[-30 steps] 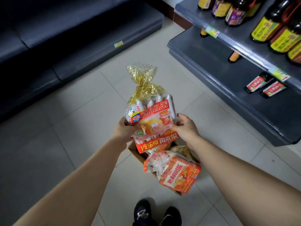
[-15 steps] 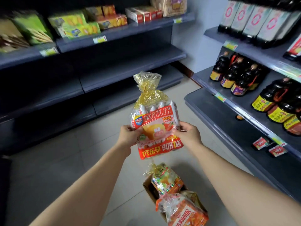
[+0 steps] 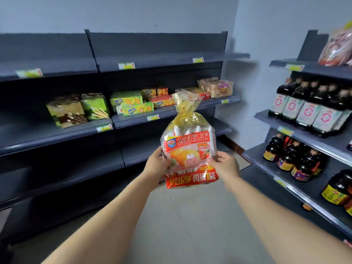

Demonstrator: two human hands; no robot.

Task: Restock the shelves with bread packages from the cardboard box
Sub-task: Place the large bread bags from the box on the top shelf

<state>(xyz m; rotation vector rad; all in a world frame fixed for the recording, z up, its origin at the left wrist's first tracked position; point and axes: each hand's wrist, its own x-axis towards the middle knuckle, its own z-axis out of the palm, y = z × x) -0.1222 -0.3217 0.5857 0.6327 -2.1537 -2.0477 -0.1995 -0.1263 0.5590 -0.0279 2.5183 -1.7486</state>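
A bread package (image 3: 188,147) with a red label and a gold-tied clear top stands upright in front of me at chest height. My left hand (image 3: 157,164) grips its left edge and my right hand (image 3: 224,164) grips its right edge. The dark shelving unit (image 3: 133,121) stands ahead and to the left, with its top shelf (image 3: 152,61) and lower shelves bare. The cardboard box is out of view.
Green and yellow snack boxes (image 3: 125,103) and wrapped cakes (image 3: 217,87) fill the middle shelf. Dark sauce bottles (image 3: 304,111) line the shelving on the right, with a bagged item (image 3: 337,48) on its top shelf. A tiled aisle floor (image 3: 190,216) runs between the two units.
The view has swung up from the floor and box to the shelves. Both hands have raised the bread package with it; the cardboard box has dropped out of view.
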